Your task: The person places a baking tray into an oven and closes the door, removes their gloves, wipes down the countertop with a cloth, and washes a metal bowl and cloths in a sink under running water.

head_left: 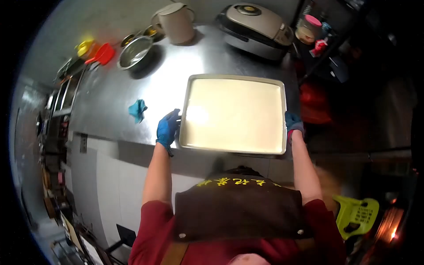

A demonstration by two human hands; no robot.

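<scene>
A rectangular metal baking tray is at the front edge of the steel table, filled edge to edge with a smooth, pale cream-coloured layer. My left hand, in a blue glove, grips the tray's left side, its fingertips against the rim. On the opposite side, my right hand, also gloved, holds the right rim; most of its fingers are hidden. To the left of my left hand lies a crumpled teal cloth or glove.
Behind the tray stand a rice cooker, a beige jug and a metal bowl on the steel table. A red scoop is at the back left. A green plastic chair or stool stands low on the right.
</scene>
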